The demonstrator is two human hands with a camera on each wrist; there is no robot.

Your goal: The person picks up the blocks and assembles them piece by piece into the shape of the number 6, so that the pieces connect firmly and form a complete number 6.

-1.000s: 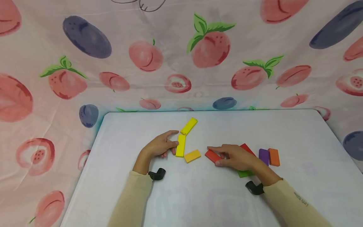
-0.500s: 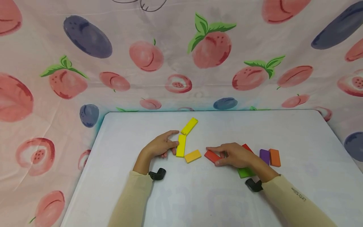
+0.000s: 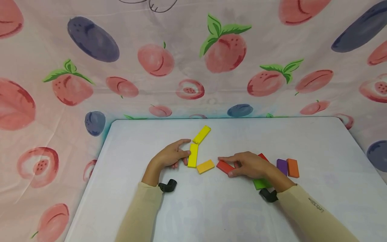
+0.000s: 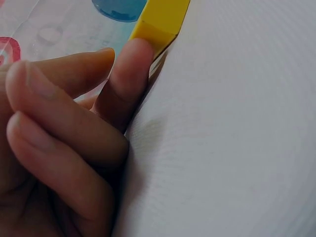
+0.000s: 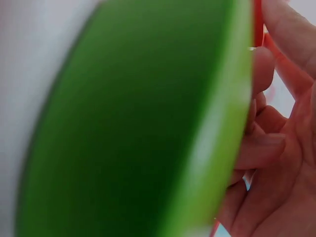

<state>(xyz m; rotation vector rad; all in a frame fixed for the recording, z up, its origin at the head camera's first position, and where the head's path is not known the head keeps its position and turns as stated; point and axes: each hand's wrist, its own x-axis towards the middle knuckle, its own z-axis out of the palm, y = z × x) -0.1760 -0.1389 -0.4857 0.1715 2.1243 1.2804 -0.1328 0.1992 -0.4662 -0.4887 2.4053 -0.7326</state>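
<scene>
In the head view two bright yellow blocks meet end to end: a tilted far one [image 3: 201, 134] and a near one [image 3: 192, 155]. My left hand [image 3: 170, 155] lies at their left, thumb tip against the near block's side and index finger reaching towards the joint. The left wrist view shows a fingertip against the end of a yellow block [image 4: 160, 24], the other fingers bent loosely. My right hand [image 3: 249, 164] pinches a red block [image 3: 224, 167] between thumb and index finger. An orange-yellow block [image 3: 205, 166] lies between the near yellow block and the red one.
Under and behind the right hand lie a green block [image 3: 261, 184] and another red block [image 3: 263, 157], both partly hidden. A purple block [image 3: 282, 167] and an orange block [image 3: 293, 168] stand side by side farther right. Fruit-print cloth [image 3: 187, 60] borders the white table [image 3: 193, 215].
My right hand has slid slightly left with the red block, closer to the orange-yellow block. More of the green block shows. The left hand stays in place.
</scene>
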